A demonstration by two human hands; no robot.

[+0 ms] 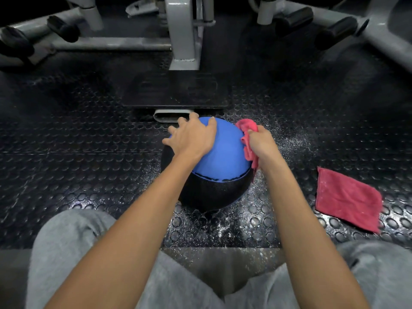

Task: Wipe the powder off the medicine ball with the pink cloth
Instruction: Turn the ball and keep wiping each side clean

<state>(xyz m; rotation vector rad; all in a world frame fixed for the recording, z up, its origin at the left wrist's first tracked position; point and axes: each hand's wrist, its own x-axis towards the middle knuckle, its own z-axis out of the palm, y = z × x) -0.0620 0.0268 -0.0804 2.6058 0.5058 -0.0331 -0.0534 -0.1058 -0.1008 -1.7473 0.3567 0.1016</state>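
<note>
the ball [223,152] sits on the floor [89,163] at frame centre, blue half up, black half down. the left hand [191,139] lies spread wide over its 10 o'clock side, likely to stop it rolling while it is rubbed. the right hand [260,143] grips the bunched cloth [247,130] and presses it to the ball's 2 o'clock edge, where wiping seems under way. powder [294,139] speckles the floor at 3 and 6 o'clock. a spare cloth [347,197] lies flat at 4 o'clock, apart from the ball. no container shows.
</note>
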